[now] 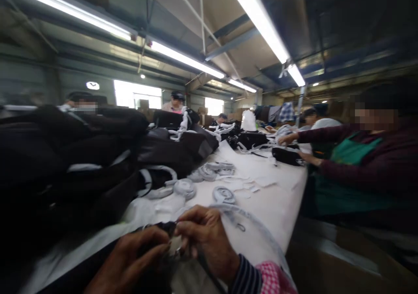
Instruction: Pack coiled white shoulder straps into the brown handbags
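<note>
At the lower middle, my left hand (133, 259) is closed, thumb and fingers gripping the edge of a black fabric piece (98, 261) that looks like part of a bag. Close against it, my right hand (209, 241) pinches at the same edge with thumb and forefinger. A small shiny fitting (178, 252) shows between the two hands, but blur hides its exact kind. White wrapping sheet (65, 252) lies around the black piece. Just beyond my right hand, a long pale strip (254, 220) curves over the white table (274, 202).
Large black bags (81, 154) are heaped on the left. Rolled pale strips (224, 195) and paper scraps (251, 187) lie on the table. At right, a co-worker in a green apron (352, 154) handles a black bag (287, 156). Other people work farther back.
</note>
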`<action>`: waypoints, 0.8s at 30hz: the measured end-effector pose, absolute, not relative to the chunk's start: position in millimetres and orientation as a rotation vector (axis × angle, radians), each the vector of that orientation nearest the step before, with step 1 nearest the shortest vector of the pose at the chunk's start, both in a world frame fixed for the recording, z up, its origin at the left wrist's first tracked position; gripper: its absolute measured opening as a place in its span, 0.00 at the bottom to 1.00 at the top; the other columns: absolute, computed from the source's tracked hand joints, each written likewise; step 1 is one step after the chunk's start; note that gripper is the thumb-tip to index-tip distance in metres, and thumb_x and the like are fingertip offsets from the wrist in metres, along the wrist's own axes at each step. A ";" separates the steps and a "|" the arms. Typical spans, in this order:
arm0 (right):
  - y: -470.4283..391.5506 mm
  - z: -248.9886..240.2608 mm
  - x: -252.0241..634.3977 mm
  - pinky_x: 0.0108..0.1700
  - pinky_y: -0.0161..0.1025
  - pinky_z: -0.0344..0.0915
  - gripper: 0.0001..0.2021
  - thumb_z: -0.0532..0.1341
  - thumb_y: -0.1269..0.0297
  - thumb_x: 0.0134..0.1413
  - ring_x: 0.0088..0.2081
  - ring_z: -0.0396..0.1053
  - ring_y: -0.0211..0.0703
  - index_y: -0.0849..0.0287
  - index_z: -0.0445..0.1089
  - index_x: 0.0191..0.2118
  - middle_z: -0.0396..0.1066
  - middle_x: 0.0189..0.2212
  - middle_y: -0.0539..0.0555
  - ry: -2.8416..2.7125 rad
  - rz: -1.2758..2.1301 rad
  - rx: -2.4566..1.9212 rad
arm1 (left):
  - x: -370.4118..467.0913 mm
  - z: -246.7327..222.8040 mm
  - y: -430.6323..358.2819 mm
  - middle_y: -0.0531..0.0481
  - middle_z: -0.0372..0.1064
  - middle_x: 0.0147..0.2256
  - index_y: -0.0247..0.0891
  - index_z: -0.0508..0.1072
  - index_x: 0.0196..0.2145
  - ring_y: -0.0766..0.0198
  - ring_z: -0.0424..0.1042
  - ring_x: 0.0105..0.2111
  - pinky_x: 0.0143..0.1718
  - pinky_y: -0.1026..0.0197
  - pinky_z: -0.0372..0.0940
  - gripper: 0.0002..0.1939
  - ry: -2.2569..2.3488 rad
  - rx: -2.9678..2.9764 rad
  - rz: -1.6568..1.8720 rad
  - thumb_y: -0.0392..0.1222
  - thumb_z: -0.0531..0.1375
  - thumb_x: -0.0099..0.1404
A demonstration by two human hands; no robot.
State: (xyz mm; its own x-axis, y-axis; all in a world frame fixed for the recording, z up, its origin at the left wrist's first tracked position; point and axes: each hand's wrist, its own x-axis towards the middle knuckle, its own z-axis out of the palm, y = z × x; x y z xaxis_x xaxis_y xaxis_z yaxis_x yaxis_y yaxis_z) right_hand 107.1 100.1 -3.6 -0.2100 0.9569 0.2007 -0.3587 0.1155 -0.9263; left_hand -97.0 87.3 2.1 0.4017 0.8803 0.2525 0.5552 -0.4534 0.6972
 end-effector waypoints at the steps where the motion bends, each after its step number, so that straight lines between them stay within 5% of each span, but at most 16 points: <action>1: 98.8 -2.9 108.3 0.16 0.27 0.56 0.16 0.75 0.56 0.45 0.18 0.66 0.32 0.65 0.77 0.31 0.77 0.25 0.54 -1.195 1.404 -0.690 | -97.0 6.4 84.6 0.52 0.75 0.28 0.40 0.79 0.32 0.60 0.73 0.30 0.33 0.63 0.67 0.19 1.186 2.056 0.839 0.56 0.57 0.69; 8: 92.6 -3.2 115.6 0.18 0.25 0.57 0.16 0.73 0.54 0.52 0.23 0.69 0.33 0.64 0.80 0.36 0.78 0.30 0.56 -1.356 1.395 -0.751 | -88.1 13.5 84.2 0.52 0.72 0.24 0.34 0.80 0.34 0.65 0.70 0.26 0.32 0.65 0.61 0.14 0.978 1.751 1.030 0.49 0.63 0.67; 16: 92.2 -4.8 107.3 0.18 0.27 0.50 0.14 0.73 0.55 0.50 0.15 0.58 0.28 0.64 0.81 0.33 0.72 0.18 0.50 -1.410 1.335 -0.857 | -87.5 10.8 82.2 0.53 0.71 0.24 0.32 0.79 0.31 0.67 0.68 0.25 0.30 0.66 0.59 0.13 0.993 1.738 1.063 0.47 0.64 0.66; 24: 104.9 -29.2 109.0 0.18 0.29 0.48 0.22 0.71 0.44 0.51 0.14 0.57 0.30 0.63 0.76 0.32 0.70 0.17 0.50 -1.483 1.348 -0.868 | -84.0 0.8 84.8 0.50 0.69 0.23 0.31 0.77 0.29 0.64 0.67 0.23 0.26 0.64 0.58 0.19 0.983 1.652 1.077 0.53 0.65 0.62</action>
